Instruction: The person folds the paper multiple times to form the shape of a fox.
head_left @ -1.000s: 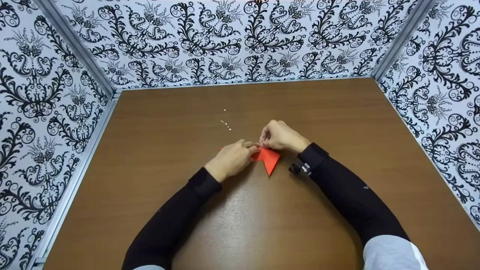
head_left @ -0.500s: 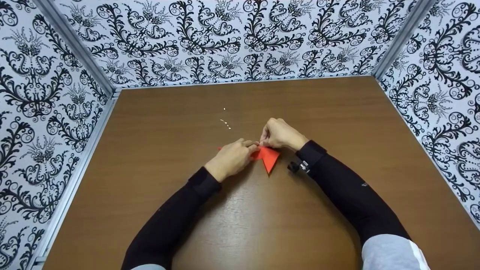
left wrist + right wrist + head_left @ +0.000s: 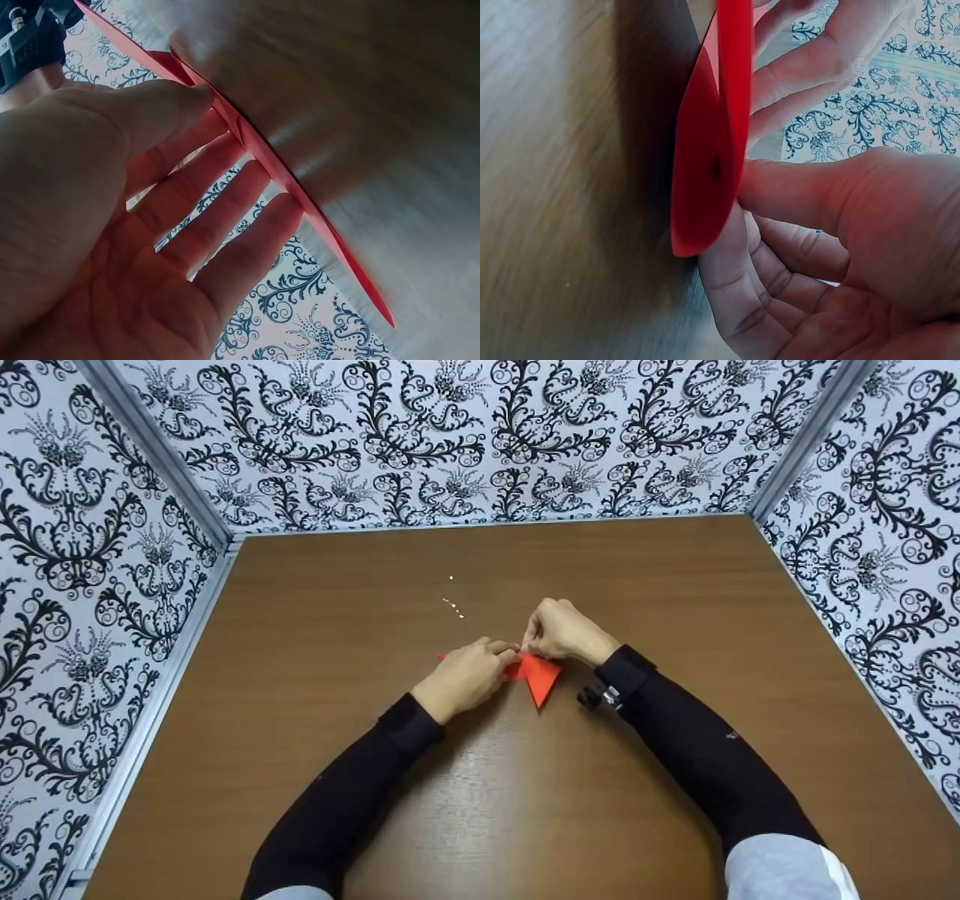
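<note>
A folded piece of red paper [image 3: 541, 681] lies on the brown table, with one pointed flap toward the person and a small tip showing left of the left hand. My left hand [image 3: 466, 675] rests on its left part. In the left wrist view the fingers [image 3: 274, 219] lie nearly straight, their tips pressing along the paper [image 3: 349, 259]. At the paper's far edge, my right hand [image 3: 566, 631] pinches the fold between thumb and curled index finger. The right wrist view shows the paper layer [image 3: 701, 180] bent over in a loop beside the thumb [image 3: 791, 187].
Small white specks [image 3: 454, 607] dot the table [image 3: 637, 570] beyond the hands. Patterned black-and-white walls [image 3: 420, 442] close in the back and both sides. A small black wrist camera [image 3: 590, 697] sits under the right cuff.
Both hands keep nearly the same place on the red paper. The head view shifts only very slightly.
</note>
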A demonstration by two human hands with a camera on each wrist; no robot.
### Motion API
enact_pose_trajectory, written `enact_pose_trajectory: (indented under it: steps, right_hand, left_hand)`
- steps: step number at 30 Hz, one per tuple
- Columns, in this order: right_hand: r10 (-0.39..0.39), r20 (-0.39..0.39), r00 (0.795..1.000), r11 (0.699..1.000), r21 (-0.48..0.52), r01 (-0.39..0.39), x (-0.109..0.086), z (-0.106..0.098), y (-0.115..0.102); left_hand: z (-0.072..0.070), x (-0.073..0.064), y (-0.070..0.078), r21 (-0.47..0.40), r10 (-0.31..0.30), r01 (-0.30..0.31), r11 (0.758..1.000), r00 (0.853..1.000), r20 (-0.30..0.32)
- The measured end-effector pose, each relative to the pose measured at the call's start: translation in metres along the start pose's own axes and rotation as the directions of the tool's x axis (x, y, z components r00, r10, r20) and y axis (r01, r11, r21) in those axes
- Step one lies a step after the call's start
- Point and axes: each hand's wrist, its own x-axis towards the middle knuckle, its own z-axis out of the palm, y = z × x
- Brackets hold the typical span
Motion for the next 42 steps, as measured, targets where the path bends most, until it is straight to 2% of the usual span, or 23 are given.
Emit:
enact_pose_trajectory:
  steps: [3, 4, 10, 11, 26, 37, 42]
  right_hand:
    - [-0.007, -0.005, 1.0, 1.0, 0.0, 0.007, -0.003, -0.001, 0.001]
    - [-0.003, -0.005, 1.0, 1.0, 0.003, 0.003, -0.004, -0.001, 0.001]
    - [0.02, 0.014, 1.0, 1.0, 0.007, -0.02, -0.01, -0.003, 0.005]
    - [0.021, 0.017, 1.0, 1.0, 0.007, -0.021, -0.011, -0.003, 0.006]
    - [0.042, 0.023, 0.999, 0.999, 0.013, -0.042, -0.035, -0.006, 0.016]
    - [0.041, 0.018, 0.999, 0.999, 0.001, -0.041, -0.054, -0.008, 0.025]
    - [0.047, 0.009, 0.999, 0.999, 0.012, -0.047, -0.059, -0.009, 0.027]
  left_hand:
    - [-0.001, 0.0, 0.0, 0.0, 0.01, -0.01, 1.0, 1.0, 0.003]
    - [0.009, 0.003, -0.006, 0.009, 0.021, -0.021, 1.0, 1.0, -0.009]
    - [0.009, 0.002, -0.006, 0.007, 0.018, -0.018, 1.0, 1.0, -0.019]
    - [0.0, 0.0, 0.0, -0.005, 0.009, -0.009, 1.0, 1.0, -0.012]
    - [0.001, 0.001, 0.001, -0.008, -0.015, 0.015, 1.0, 1.0, 0.015]
    - [0.001, 0.0, 0.0, -0.038, 0.015, -0.016, 0.999, 1.0, -0.022]
    - [0.001, -0.001, -0.001, -0.011, 0.022, -0.022, 1.0, 1.0, -0.022]
